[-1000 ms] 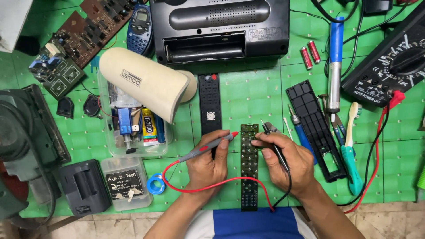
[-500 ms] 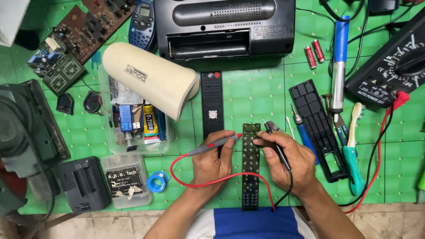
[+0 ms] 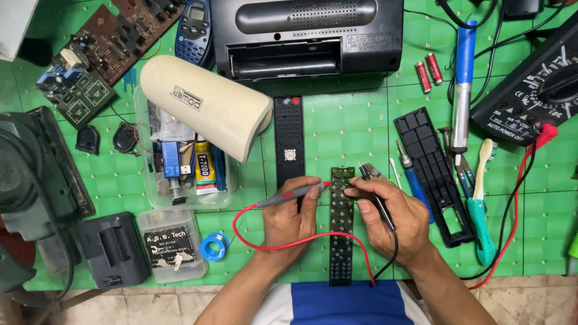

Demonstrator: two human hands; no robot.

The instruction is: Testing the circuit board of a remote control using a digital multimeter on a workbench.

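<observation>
Fingers (image 3: pixel 304 195) of the left hand (image 3: pixel 289 216) pinch the red probe (image 3: pixel 289 195); its tip touches the circuit board (image 3: pixel 341 222). Right hand (image 3: pixel 391 219) closes around the black probe (image 3: pixel 376 192); board lies on the green bench (image 3: pixel 349 132).

two probes (image 3: pixel 289 195), two batteries (image 3: pixel 428 72), two hands (image 3: pixel 292 213)

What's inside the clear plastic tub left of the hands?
In the clear tub: a yellow glue tube, a blue USB module, some wires. The cream cylinder lies across its top and hides the rest.
</observation>
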